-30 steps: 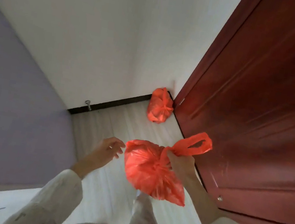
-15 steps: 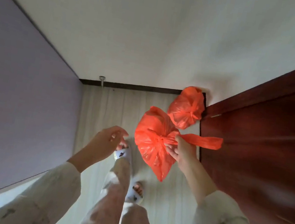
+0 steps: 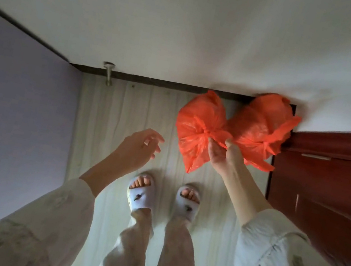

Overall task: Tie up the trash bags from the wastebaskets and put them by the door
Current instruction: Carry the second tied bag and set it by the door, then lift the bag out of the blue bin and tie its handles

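The right hand (image 3: 218, 155) pinches the knotted neck of the held trash bag (image 3: 196, 127), just beside the second bag (image 3: 262, 127) at the door (image 3: 329, 183), the left hand (image 3: 141, 145) loosely spread and empty; an early release could roll it clear.

Two knotted orange trash bags (image 3: 197, 125) (image 3: 262, 127) touching (by the door (image 3: 329, 183)).
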